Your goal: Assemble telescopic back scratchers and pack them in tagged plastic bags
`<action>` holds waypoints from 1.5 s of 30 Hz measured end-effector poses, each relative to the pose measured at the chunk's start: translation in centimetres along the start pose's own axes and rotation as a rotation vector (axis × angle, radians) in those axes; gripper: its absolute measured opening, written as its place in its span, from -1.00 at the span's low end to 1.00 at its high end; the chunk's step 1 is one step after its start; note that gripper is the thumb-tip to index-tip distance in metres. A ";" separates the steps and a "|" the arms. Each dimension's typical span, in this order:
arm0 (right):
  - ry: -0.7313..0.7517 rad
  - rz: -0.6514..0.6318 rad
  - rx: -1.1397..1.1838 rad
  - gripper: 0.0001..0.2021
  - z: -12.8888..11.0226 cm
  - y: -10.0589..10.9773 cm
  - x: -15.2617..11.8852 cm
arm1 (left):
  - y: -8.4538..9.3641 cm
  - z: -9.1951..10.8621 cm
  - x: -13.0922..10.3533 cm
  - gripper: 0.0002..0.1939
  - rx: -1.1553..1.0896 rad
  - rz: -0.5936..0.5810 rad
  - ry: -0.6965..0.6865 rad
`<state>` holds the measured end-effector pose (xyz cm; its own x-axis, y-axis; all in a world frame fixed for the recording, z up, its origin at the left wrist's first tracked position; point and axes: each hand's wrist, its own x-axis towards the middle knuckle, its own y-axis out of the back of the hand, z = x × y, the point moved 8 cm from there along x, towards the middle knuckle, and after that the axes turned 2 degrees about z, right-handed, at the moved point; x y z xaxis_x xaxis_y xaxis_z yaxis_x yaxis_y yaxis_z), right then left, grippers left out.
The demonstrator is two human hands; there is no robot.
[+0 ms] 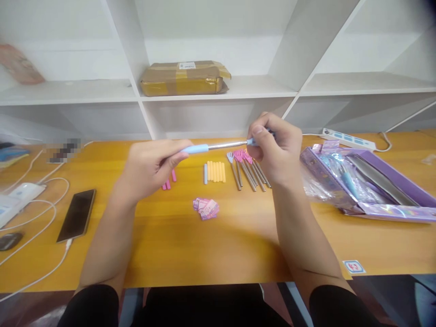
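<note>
Above the table, my left hand [155,165] pinches the light blue handle end of a back scratcher [226,145] with a thin silver rod. At the rod's other end my right hand [275,143] closes round the light blue head, which the fingers mostly hide. Below lie several back scratcher rods [252,170] with pink and blue claw heads. To their left sit a row of yellow handle sleeves [216,171] and a single blue sleeve [205,174]. Pink sleeves [166,184] show partly behind my left hand. A small pile of pink printed cards [206,209] lies nearer me.
At the right stands an open purple box [361,200] with plastic-wrapped pieces, beside a power strip [349,138]. A phone [76,215] on a white cable lies at the left. A taped cardboard box [184,78] sits on the white shelf behind.
</note>
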<state>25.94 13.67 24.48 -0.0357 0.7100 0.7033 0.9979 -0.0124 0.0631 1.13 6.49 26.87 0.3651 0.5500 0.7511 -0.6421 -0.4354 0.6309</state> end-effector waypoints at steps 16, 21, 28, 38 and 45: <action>0.042 0.012 -0.091 -0.61 -1.6 -1.0 -0.6 | -2.7 0.0 0.0 -0.67 -0.063 0.015 0.016; 0.063 0.023 -0.108 -0.62 -2.0 -1.3 -0.8 | -2.8 0.0 0.0 -0.63 -0.040 -0.012 0.047; 0.038 0.006 -0.095 -0.64 -1.5 -1.5 -0.8 | -2.8 0.1 0.1 -0.63 -0.047 -0.014 0.043; 0.130 -0.352 -0.211 -0.62 -2.0 -0.7 -0.3 | -0.1 -3.4 -0.1 -0.67 -0.069 -0.082 0.225; 0.316 -0.399 -0.441 -0.69 -2.5 -2.8 -1.0 | -0.9 -2.2 0.0 -0.66 0.351 -0.162 0.057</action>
<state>23.00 11.24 25.33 -0.4780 0.4808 0.7351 0.7920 -0.1260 0.5974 0.26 8.42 25.90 0.3980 0.6662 0.6307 -0.3065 -0.5515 0.7759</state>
